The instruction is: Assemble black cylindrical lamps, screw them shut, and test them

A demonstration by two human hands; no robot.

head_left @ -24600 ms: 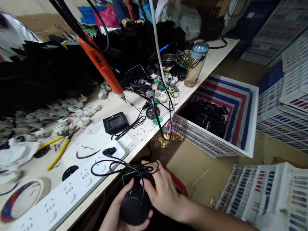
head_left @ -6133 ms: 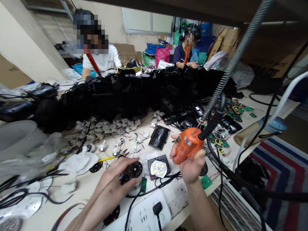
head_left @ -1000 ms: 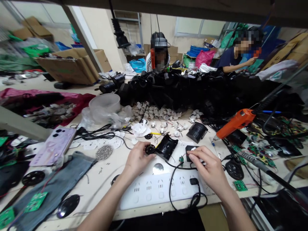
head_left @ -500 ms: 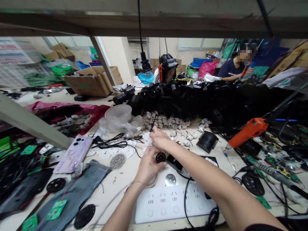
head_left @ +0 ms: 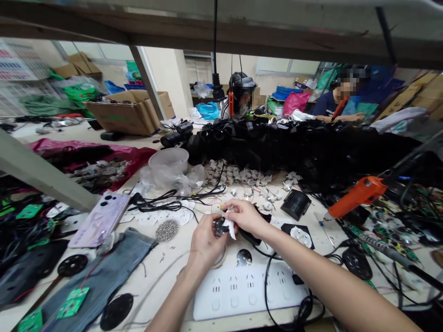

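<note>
Above the middle of the table, my left hand (head_left: 208, 240) is closed around a small round black part (head_left: 220, 226). My right hand (head_left: 246, 216) pinches a crumpled white piece, like tissue or thin cloth (head_left: 230, 225), against that part's face. Fingers and the white piece cover much of the black part. Just below my hands lies a shiny round disc (head_left: 244, 257), with a white power strip (head_left: 249, 293) nearer to me. A black housing (head_left: 254, 233) sits partly behind my right wrist.
An orange power screwdriver (head_left: 358, 197) hangs at the right. Small white parts (head_left: 238, 174) are heaped behind my hands. A dish of screws (head_left: 166, 230), a phone (head_left: 100, 219) and a grey cloth (head_left: 100, 272) lie leftward. Two people sit across the table.
My right hand has drawn back toward me with the white piece, bringing it onto the black part. My left hand has shifted slightly left, still holding that part.
</note>
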